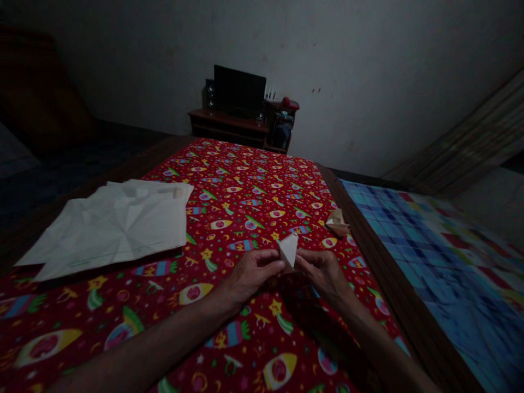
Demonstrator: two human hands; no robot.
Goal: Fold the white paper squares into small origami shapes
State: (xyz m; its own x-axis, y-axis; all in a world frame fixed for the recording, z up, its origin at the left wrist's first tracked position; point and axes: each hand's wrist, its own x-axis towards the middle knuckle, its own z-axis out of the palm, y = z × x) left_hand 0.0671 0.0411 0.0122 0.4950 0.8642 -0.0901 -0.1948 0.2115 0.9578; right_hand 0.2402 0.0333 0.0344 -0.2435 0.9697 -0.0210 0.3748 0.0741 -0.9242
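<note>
A small piece of folded white paper (289,249) is held between my two hands, just above the red patterned cloth. The fingers and thumb of my left hand (262,267) pinch its left side. From the right, my right hand (321,267) grips its other edge, and the fingertips there are partly hidden behind the paper. Beyond my right hand, near the right edge of the cloth, lies another folded paper piece (338,222). To the left rests a stack of creased white paper sheets (123,224).
The red cloth (254,180) with rocket prints covers a surface with dark wooden edges (393,284). On the right is a blue checked cloth (401,234). A monitor (239,87) and speaker stand on a wooden desk (229,124) by the far wall.
</note>
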